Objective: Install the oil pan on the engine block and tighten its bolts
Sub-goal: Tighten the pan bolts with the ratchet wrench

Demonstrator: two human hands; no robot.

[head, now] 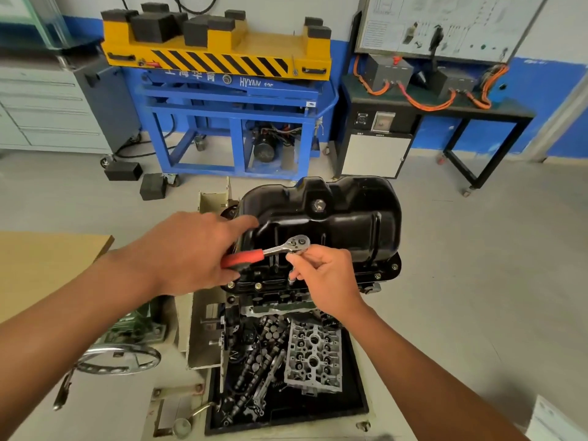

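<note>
A glossy black oil pan [337, 218] sits on top of the engine block [280, 297], with several bolts [258, 285] along its near flange. My left hand [194, 253] grips the red handle of a ratchet wrench [276, 249]. The wrench's chrome head is just above the near flange. My right hand [324, 275] pinches the extension below the ratchet head, and its fingertips hide the socket end at the flange.
Below the block a black tray [353, 405] holds a cylinder head [313, 358], camshafts and loose parts. A handwheel [119, 361] is at lower left, with a cardboard sheet [47, 259] on the left. A blue and yellow lift table [222, 90] and a black bench [445, 106] stand behind.
</note>
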